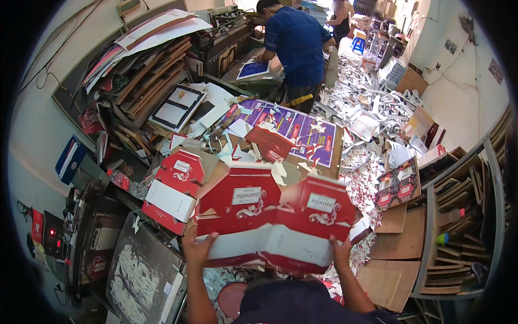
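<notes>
Both my hands hold a large red and white cardboard sheet (237,210) with printed box panels, raised in front of my body and creased down the middle. My left hand (197,245) grips its lower left edge, thumb on the front. At the lower right edge, my right hand (341,252) pinches it, thumb also showing. Fingers behind the sheet are hidden. Left of it lie more red printed cardboard pieces (179,171) and a white-topped piece (169,200). Just beyond, a smaller red piece (270,143) rests among scraps on a purple printed sheet (307,135).
White and red paper scraps (361,167) cover the floor to the right. Wooden boards fill a metal rack (458,227). At left stands a dark machine plate (141,270). Another person (297,48) in blue bends over a machine ahead. Stacked boards (151,75) lean at upper left.
</notes>
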Tool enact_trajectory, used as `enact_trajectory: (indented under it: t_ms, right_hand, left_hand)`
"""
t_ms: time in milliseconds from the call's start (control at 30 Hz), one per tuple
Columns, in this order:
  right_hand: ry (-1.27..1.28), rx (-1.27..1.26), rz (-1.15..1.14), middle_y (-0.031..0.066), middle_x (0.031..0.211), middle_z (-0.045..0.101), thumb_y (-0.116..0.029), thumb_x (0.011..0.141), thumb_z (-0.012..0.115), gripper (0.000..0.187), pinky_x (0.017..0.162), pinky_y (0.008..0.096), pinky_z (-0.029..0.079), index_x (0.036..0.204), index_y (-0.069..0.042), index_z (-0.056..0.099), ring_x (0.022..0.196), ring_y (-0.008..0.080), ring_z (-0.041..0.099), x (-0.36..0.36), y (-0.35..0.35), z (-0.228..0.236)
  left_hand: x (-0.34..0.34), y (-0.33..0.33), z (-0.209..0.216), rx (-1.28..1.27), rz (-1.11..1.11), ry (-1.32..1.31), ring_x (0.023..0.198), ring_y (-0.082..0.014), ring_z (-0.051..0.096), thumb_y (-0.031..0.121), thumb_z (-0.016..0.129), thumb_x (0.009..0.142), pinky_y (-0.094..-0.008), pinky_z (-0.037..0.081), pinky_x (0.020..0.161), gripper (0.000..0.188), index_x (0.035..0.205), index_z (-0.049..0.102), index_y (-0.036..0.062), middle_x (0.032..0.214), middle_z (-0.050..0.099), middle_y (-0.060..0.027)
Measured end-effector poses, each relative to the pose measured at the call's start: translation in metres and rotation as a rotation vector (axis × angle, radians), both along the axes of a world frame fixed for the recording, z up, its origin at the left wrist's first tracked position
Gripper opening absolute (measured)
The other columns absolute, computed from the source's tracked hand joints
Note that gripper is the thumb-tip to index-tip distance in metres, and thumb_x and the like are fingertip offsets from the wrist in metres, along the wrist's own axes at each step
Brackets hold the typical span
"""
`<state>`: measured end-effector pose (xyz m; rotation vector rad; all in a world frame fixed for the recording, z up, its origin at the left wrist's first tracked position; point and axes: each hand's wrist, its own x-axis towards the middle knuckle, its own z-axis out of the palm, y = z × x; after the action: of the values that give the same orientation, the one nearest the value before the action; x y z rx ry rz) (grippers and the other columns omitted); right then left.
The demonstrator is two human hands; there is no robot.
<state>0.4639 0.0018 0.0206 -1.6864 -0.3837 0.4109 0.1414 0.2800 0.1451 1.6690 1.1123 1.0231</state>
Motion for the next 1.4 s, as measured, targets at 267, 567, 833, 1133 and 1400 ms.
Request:
enact_trajectory:
  t_ms: [267, 567, 833, 1133, 1400]
  right_hand:
    - [-0.136, -0.001, 0.168, 0.0092, 0.114, 0.068, -0.017, 0.083, 0.085, 0.053, 0.097, 0.0357, 0.048, 0.125, -0.002, 0.058, 0.108, 0.0209, 0.063, 0.028, 0.026, -0.016]
    - [-0.218, 0.007, 0.157, 0.0077, 0.111, 0.069, -0.008, 0.082, 0.083, 0.044, 0.095, 0.0372, 0.048, 0.121, -0.001, 0.063, 0.105, 0.0191, 0.063, 0.016, 0.022, -0.04]
    - [-0.011, 0.067, 0.199, 0.0093, 0.107, 0.071, -0.006, 0.084, 0.081, 0.038, 0.085, 0.0324, 0.056, 0.116, 0.001, 0.064, 0.091, 0.0175, 0.068, 0.01, 0.034, 0.047]
    - [0.47, -0.081, 0.261, 0.0092, 0.104, 0.073, -0.024, 0.084, 0.084, 0.047, 0.075, 0.0313, 0.057, 0.118, 0.002, 0.065, 0.085, 0.0175, 0.07, 0.013, 0.008, -0.083]
    - [0.468, -0.3, 0.29, 0.0104, 0.107, 0.073, -0.038, 0.079, 0.088, 0.063, 0.082, 0.0334, 0.056, 0.121, 0.002, 0.065, 0.092, 0.0187, 0.07, 0.018, 0.004, -0.132]
  left_hand:
    - [-0.067, 0.002, -0.112, -0.263, 0.053, -0.033, 0.095, -0.0184, 0.066, 0.013, 0.086, 0.08, -0.0344, 0.051, 0.089, 0.039, 0.112, 0.066, 0.0047, 0.104, 0.072, -0.0069]
    - [-0.07, 0.0, -0.154, -0.142, 0.1, -0.215, 0.095, -0.0189, 0.066, 0.016, 0.084, 0.08, -0.0341, 0.05, 0.088, 0.033, 0.106, 0.069, 0.0024, 0.103, 0.072, -0.0089]
    - [-0.028, 0.052, -0.043, -0.166, 0.178, 0.18, 0.092, -0.0259, 0.071, 0.045, 0.083, 0.081, -0.0391, 0.054, 0.085, 0.055, 0.105, 0.073, -0.003, 0.104, 0.074, -0.018]
    - [0.0, 0.101, -0.13, -0.209, 0.094, 0.671, 0.084, -0.0404, 0.072, 0.071, 0.074, 0.075, -0.0453, 0.055, 0.079, 0.079, 0.101, 0.075, -0.0032, 0.09, 0.074, -0.0218]
    - [0.008, 0.122, -0.189, -0.009, 0.172, 0.946, 0.104, -0.0449, 0.065, 0.071, 0.076, 0.071, -0.0517, 0.05, 0.09, 0.091, 0.115, 0.064, -0.007, 0.109, 0.068, -0.0286]
